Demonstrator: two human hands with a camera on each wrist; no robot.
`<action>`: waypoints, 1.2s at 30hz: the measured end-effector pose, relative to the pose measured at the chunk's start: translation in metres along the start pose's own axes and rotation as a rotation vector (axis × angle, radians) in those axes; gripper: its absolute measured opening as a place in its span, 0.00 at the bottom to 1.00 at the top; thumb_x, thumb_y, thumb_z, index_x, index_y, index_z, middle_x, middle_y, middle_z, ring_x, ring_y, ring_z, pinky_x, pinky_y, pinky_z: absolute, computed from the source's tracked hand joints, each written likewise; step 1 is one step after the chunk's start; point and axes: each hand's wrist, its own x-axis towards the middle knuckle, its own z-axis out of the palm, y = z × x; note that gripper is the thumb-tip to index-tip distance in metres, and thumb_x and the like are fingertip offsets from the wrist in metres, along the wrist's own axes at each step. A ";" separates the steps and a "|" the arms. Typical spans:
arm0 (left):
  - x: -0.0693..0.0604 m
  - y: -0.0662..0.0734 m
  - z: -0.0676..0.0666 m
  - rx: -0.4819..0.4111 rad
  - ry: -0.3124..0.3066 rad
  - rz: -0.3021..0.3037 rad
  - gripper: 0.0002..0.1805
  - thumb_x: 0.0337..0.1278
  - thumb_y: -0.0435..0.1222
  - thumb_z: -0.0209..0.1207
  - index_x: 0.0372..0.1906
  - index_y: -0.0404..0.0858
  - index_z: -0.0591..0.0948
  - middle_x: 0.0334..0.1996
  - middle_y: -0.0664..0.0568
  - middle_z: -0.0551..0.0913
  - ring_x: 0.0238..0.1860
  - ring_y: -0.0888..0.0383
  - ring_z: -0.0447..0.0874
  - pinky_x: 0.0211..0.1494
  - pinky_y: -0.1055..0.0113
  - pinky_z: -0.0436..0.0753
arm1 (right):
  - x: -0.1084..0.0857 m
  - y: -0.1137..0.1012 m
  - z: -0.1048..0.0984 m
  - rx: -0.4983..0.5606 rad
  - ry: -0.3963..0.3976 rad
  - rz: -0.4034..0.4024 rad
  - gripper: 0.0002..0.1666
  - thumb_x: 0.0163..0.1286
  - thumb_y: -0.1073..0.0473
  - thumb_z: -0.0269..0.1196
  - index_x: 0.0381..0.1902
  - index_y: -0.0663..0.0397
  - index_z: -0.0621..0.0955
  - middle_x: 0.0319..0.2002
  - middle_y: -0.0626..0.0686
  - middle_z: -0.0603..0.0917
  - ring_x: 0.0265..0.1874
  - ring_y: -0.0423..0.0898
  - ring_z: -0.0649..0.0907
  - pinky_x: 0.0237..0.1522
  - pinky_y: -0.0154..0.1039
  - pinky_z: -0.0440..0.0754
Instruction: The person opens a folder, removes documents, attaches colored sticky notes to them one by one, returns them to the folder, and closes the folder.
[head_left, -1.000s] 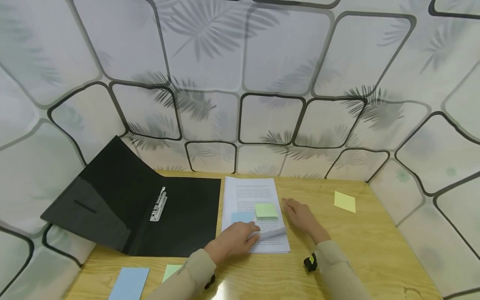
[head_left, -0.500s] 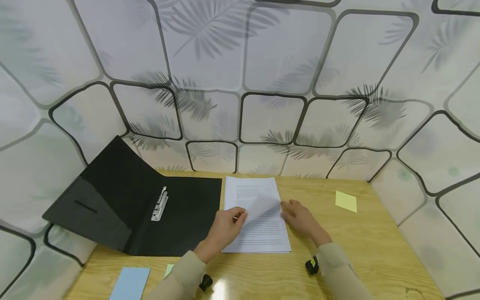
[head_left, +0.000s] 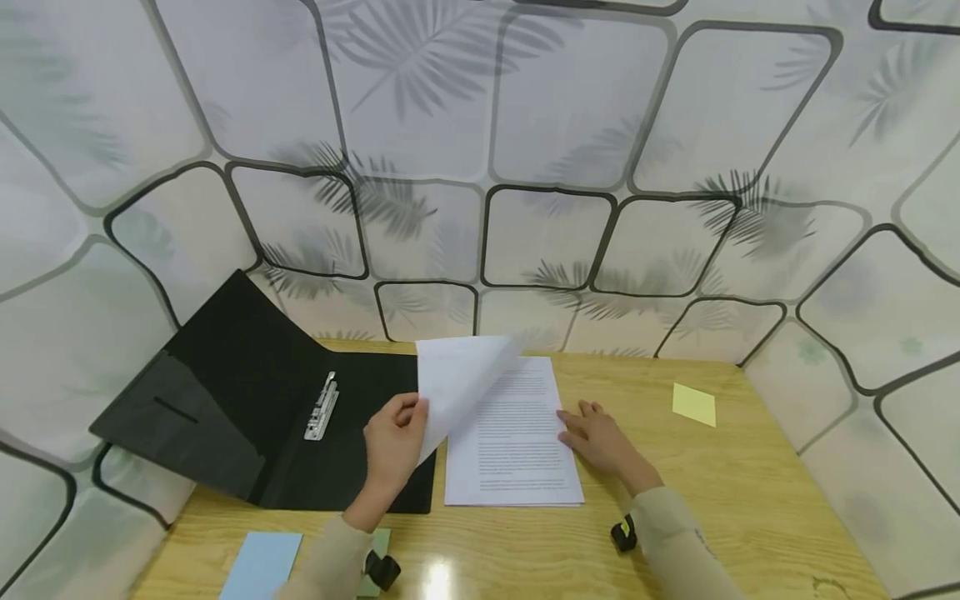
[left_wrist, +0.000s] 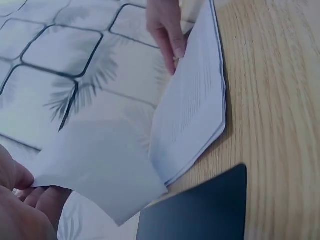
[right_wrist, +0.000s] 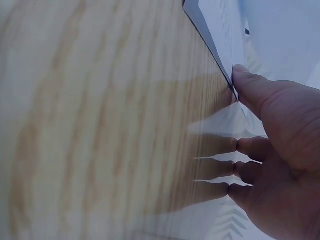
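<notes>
At lower centre, your left hand [head_left: 394,435] pinches a seemingly half-turned sheet [head_left: 456,382]; your right hand [head_left: 600,437], unclenched, touches the unturned printed stack [head_left: 517,454].

Bare right hand [right_wrist: 287,145] came in from the right edge. Thumb [right_wrist: 257,87] touched the near edge of a thin stack of white printed paper [right_wrist: 221,27]; print too blurred to read. Three other fingers [right_wrist: 256,149] sat spread slightly apart, below the thumb, tips down on the light wood-grain counter [right_wrist: 75,120]. Dark finger-shaped patches met the tips. Grey leaf print [right_wrist: 232,222] showed bottom right.
</notes>
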 end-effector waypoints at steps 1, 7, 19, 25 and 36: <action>0.000 -0.002 -0.005 0.007 0.027 -0.018 0.06 0.69 0.33 0.68 0.43 0.34 0.90 0.26 0.46 0.91 0.20 0.72 0.79 0.26 0.75 0.77 | 0.000 0.000 0.000 -0.001 0.000 0.000 0.31 0.84 0.50 0.57 0.77 0.57 0.73 0.77 0.82 0.57 0.78 0.82 0.53 0.77 0.76 0.52; -0.004 -0.016 -0.037 0.067 0.125 -0.138 0.08 0.69 0.34 0.66 0.42 0.32 0.90 0.29 0.41 0.92 0.20 0.74 0.81 0.26 0.79 0.79 | 0.000 0.000 -0.001 -0.001 -0.003 0.004 0.31 0.84 0.49 0.57 0.77 0.57 0.72 0.77 0.81 0.57 0.78 0.81 0.53 0.78 0.76 0.52; -0.018 -0.045 -0.074 -0.165 0.126 -0.523 0.15 0.72 0.31 0.63 0.51 0.21 0.83 0.36 0.36 0.92 0.24 0.68 0.90 0.32 0.70 0.90 | -0.001 0.000 -0.002 -0.003 -0.018 0.014 0.32 0.84 0.49 0.56 0.78 0.58 0.71 0.78 0.81 0.55 0.79 0.81 0.52 0.78 0.76 0.50; -0.022 -0.053 -0.082 -0.181 0.134 -0.583 0.18 0.71 0.31 0.63 0.54 0.18 0.82 0.37 0.38 0.92 0.25 0.66 0.91 0.33 0.69 0.90 | 0.001 -0.001 -0.002 -0.013 -0.015 0.008 0.32 0.83 0.50 0.57 0.77 0.59 0.72 0.77 0.82 0.56 0.78 0.82 0.53 0.78 0.76 0.51; -0.031 -0.066 -0.095 -0.118 0.111 -0.588 0.16 0.71 0.29 0.63 0.52 0.17 0.81 0.32 0.40 0.92 0.23 0.68 0.89 0.32 0.71 0.90 | -0.002 -0.005 -0.003 0.012 -0.013 -0.002 0.32 0.83 0.50 0.57 0.77 0.60 0.71 0.77 0.82 0.55 0.78 0.82 0.52 0.77 0.77 0.50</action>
